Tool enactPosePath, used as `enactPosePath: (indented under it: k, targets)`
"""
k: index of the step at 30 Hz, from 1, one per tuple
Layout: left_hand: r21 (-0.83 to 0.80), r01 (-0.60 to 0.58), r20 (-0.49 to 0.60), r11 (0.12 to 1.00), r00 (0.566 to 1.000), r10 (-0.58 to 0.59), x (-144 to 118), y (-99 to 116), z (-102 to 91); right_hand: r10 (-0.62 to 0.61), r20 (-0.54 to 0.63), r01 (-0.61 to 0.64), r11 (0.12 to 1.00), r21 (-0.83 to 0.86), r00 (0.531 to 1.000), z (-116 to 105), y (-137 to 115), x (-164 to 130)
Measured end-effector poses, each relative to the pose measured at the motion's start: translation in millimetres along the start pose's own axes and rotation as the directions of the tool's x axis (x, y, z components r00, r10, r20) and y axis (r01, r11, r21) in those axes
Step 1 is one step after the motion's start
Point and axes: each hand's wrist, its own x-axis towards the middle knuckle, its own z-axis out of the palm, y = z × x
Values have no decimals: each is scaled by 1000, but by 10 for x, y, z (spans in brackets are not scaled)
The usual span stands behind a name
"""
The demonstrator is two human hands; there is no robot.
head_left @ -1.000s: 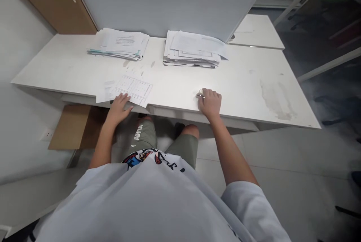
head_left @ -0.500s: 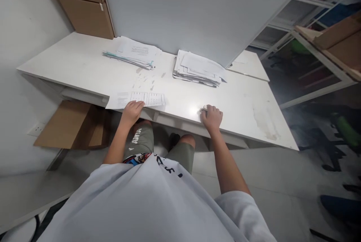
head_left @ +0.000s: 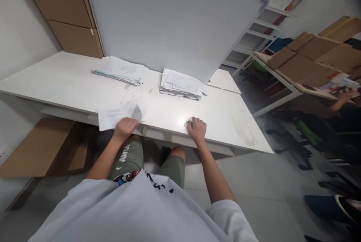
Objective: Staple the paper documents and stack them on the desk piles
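Observation:
My left hand (head_left: 125, 126) grips a printed paper sheet (head_left: 113, 117) that hangs over the front edge of the white desk (head_left: 70, 84); the sheet is blurred. My right hand (head_left: 197, 129) rests on the desk near its front edge, fingers closed around a small white object (head_left: 189, 120) that is mostly hidden. Two stacks of paper lie at the back of the desk: a left stack (head_left: 120, 70) and a right stack (head_left: 180, 84).
A large white board (head_left: 169, 20) leans behind the desk. Brown cabinet drawers (head_left: 64, 12) stand at the back left, flat cardboard (head_left: 36, 148) under the desk. At right, a metal rack with cardboard sheets (head_left: 310, 61), and another person's arm (head_left: 338, 103).
My left hand has drawn the sheet left and off the desk's front edge. My right hand has stayed on the small white object. The view has lifted and turned right.

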Motion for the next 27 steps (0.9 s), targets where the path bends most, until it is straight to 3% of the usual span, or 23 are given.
enactPosePath:
  k: [3, 5, 8, 12, 15, 19, 23, 27]
  targets:
    - [10, -193, 163, 981, 968, 188, 201, 100, 8, -6, -17, 6, 1000, 16, 1000, 13, -8, -4]
    - [11, -278, 196, 961, 943, 270, 313, 236, 69, -4, -23, 4, 1000, 25, 1000, 18, -13, -5]
    - [28, -331, 97, 943, 940, 327, 365, 393, 121, -5, -28, 6, 999, 32, 1000, 20, -11, -3]
    - [131, -350, -93, 927, 927, 364, 215, 350, -39, -12, -39, 13, 999, 39, 999, 21, 11, -3]
    - [240, -277, -137, 930, 939, 315, 16, 198, -192, -10, -43, 13, 999, 52, 999, 22, 30, -9]
    - [305, -171, -50, 937, 980, 195, -247, 42, -229, -14, -47, 17, 998, 66, 999, 15, 41, -14]
    - [319, -125, 0, 940, 991, 131, -387, 54, -164, -10, -44, 13, 997, 73, 999, 1, 38, -12]
    - [333, -60, 3, 941, 998, 62, -335, 148, -130, 4, -27, -2, 997, 71, 1000, -11, 28, -6]
